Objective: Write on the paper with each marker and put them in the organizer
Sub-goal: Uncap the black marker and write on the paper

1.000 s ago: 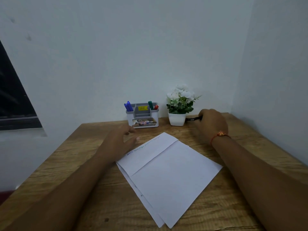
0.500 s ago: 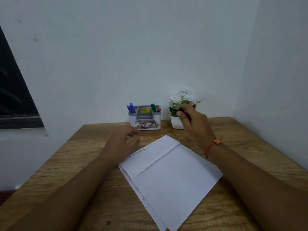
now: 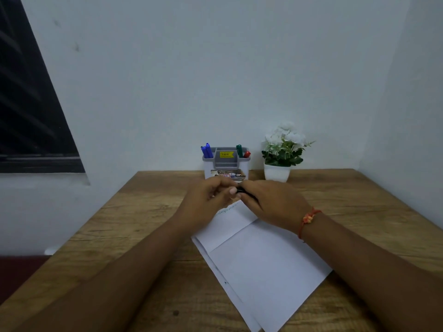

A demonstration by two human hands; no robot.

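Both hands meet over the far end of the paper (image 3: 268, 271) on the tabletop (image 3: 143, 236). The right hand (image 3: 273, 204) grips a black marker (image 3: 240, 190); the left hand (image 3: 206, 202) closes its fingers (image 3: 232, 191) on the marker's end. Behind stand the organizer (image 3: 226, 164), holding blue, green and red markers, and a potted plant (image 3: 282, 152).

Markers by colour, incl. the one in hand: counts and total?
Blue: 2, in the organizer, left compartment
Green: 1, organizer, right compartment
Red: 1, beside the green
Black: 1, held between the left hand and right hand, above the paper
Total: 5
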